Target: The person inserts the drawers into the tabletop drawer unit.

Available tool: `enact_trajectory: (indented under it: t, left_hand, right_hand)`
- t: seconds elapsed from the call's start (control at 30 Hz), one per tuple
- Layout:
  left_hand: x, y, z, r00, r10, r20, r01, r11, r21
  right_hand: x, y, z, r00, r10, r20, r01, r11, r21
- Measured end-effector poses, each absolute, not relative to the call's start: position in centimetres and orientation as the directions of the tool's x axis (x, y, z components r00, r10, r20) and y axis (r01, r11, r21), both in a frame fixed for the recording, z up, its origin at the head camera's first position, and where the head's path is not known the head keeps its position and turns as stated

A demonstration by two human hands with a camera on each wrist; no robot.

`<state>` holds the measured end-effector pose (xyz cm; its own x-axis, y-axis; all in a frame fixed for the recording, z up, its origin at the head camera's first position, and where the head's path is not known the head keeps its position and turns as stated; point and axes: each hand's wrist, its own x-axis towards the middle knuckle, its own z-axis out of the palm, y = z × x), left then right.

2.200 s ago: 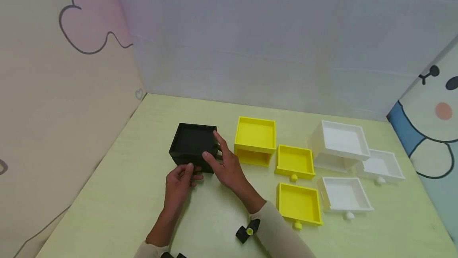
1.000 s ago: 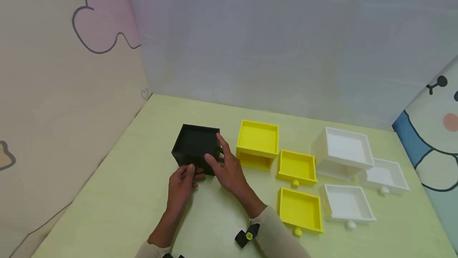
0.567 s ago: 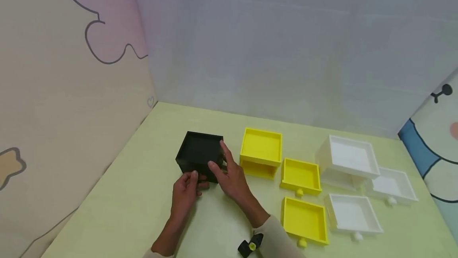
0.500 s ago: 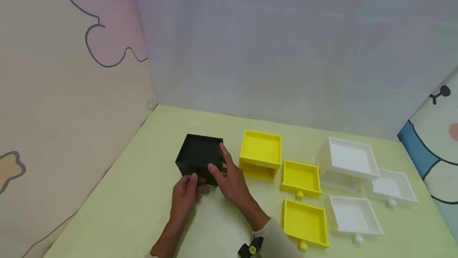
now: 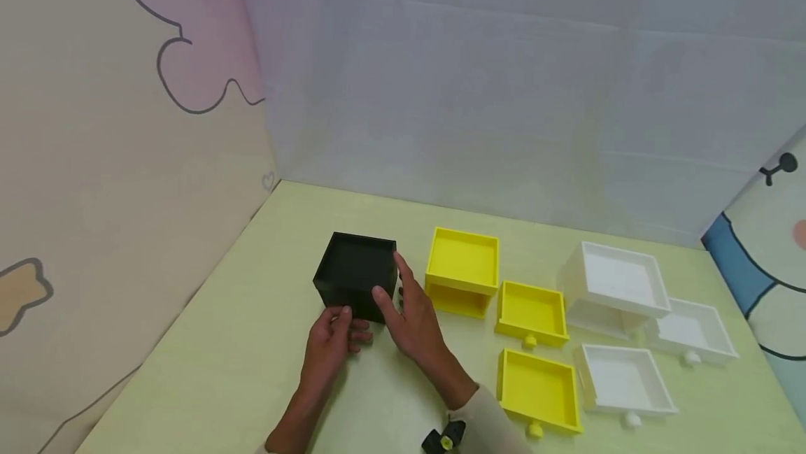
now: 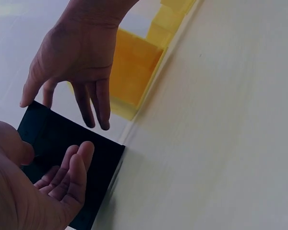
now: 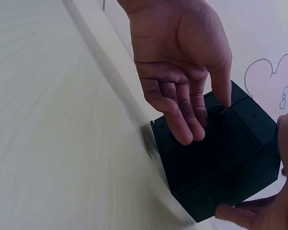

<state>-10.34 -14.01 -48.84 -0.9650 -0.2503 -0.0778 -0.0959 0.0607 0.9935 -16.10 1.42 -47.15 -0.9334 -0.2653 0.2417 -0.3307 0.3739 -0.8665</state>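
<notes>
A black box [image 5: 355,265] with a shallow rimmed top stands at the left of the table. Its front bears a round knob [image 7: 217,113], seen in the right wrist view. My left hand [image 5: 327,342] is at this front; its thumb lies close beside the knob and its other fingers are loosely bent, apart from the thumb. Whether the thumb touches the knob I cannot tell. My right hand [image 5: 412,317] is at the box's right side, thumb at the front top edge and forefinger along the right edge. Its remaining fingers extend beside the wall.
Right of the black box stands a yellow case [image 5: 462,258] with an uncovered lower bay. Two yellow drawers [image 5: 532,310] lie near it. Further right are a white case [image 5: 620,275] and two white drawers [image 5: 626,377]. A back wall [image 5: 441,111] closes off the table.
The head view has shifted, so everything sits lower and a little to the right. My left fingers have eased slightly away from the box front. My right hand keeps nearly the same place.
</notes>
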Motion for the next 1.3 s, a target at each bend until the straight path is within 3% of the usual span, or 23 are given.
enact_trajectory:
  t: [0.27, 0.43, 0.63, 0.9, 1.07, 1.3]
  left_hand:
    - [-9.3, -14.5, -47.3, -0.892, -0.441, -0.096, -0.214, 0.226, 0.95]
    - [-8.6, -14.4, -45.8, -0.882, -0.471, 0.01, -0.128, 0.259, 0.957]
    - [-8.9, -13.1, -44.2, -0.916, -0.336, 0.219, 0.11, 0.314, 0.943]
    - [-10.2, -10.5, -42.4, -0.905, -0.173, 0.389, 0.299, 0.393, 0.87]
    - [-11.7, -8.8, -41.9, -0.857, -0.068, 0.51, 0.433, 0.441, 0.786]
    - [-14.1, -6.8, -42.4, -0.741, 0.065, 0.668, 0.626, 0.427, 0.653]
  right_hand:
    - [-15.1, 1.7, -46.3, -0.969, -0.189, 0.157, -0.228, 0.453, -0.862]
    - [-13.9, 2.4, -46.0, -0.98, -0.165, 0.115, -0.185, 0.516, -0.836]
    - [-12.9, 3.2, -45.7, -0.98, -0.152, 0.129, -0.193, 0.565, -0.802]
    - [-12.0, 4.7, -46.1, -0.97, -0.123, 0.211, -0.244, 0.508, -0.826]
    - [-11.8, 5.6, -46.8, -0.938, -0.087, 0.335, -0.335, 0.465, -0.82]
    - [-11.5, 6.8, -47.9, -0.857, -0.057, 0.513, -0.485, 0.43, -0.762]
